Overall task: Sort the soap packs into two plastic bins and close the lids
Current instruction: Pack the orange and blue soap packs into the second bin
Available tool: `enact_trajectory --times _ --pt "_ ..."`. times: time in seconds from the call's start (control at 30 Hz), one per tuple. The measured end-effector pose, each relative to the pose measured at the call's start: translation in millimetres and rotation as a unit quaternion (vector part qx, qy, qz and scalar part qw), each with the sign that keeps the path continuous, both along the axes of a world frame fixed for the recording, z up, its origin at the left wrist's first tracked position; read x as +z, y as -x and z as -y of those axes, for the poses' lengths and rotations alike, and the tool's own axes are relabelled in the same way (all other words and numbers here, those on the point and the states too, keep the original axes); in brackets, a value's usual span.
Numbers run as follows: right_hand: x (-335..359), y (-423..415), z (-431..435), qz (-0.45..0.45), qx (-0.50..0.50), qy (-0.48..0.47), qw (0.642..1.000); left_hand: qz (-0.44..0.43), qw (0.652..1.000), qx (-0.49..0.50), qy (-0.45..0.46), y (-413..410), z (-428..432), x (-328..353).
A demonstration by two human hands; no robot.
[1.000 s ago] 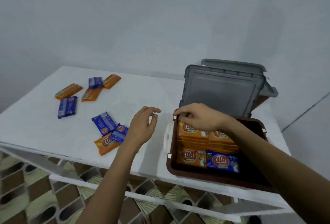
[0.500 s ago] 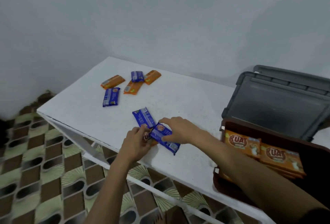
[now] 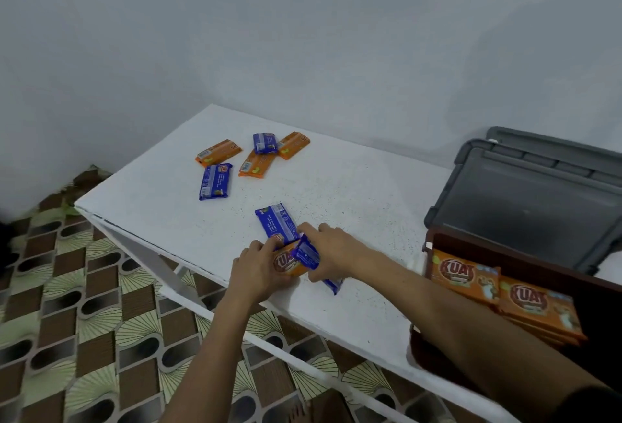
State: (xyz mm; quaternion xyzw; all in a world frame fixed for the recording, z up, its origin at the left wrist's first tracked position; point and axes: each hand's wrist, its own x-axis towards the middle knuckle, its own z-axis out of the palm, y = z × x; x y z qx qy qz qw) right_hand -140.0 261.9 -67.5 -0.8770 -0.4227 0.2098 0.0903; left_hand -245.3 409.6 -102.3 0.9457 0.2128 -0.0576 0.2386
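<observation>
Hands: left hand grips orange pack, right hand blue pack.

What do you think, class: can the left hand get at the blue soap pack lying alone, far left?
Probably yes: only bare table lies between the left hand and that blue soap pack, but its grip holds an orange pack.

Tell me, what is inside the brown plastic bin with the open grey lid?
Two stacks of orange soap packs lie inside the brown plastic bin. The person's right forearm covers its near part, so anything there is hidden.
</observation>
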Motion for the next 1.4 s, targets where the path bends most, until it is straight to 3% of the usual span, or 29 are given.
enact_trajectory --times 0.23,0.4,0.63,0.83,1.13,1.4 --pt "42.6 -8.0 37.2 -0.123 -0.077 -0.131 0.981 0.031 0.988 0.024 0.147 -6.5 7.6 19.2" --pt "55.0 -14.6 77.1 -0.228 -0.161 -0.278 0.919 0.092 0.968 0.010 0.235 -13.4 18.8 34.2" --pt "71.9 -8.9 134.4 -0.263 -0.258 -0.430 0.824 0.176 0.930 -0.013 0.322 -34.9 62.1 58.7" --pt "79.4 -2.7 191.1 -0.222 -0.333 -0.471 0.786 0.235 0.894 -0.051 0.378 -48.5 104.1 81.1" --pt "81.9 16.7 271.3 -0.231 -0.362 -0.476 0.767 0.201 0.865 -0.152 0.435 -57.7 169.5 93.6" --pt "71.9 33.2 304.7 -0.336 -0.456 -0.504 0.652 0.169 0.862 -0.182 0.441 -65.6 204.2 91.2"
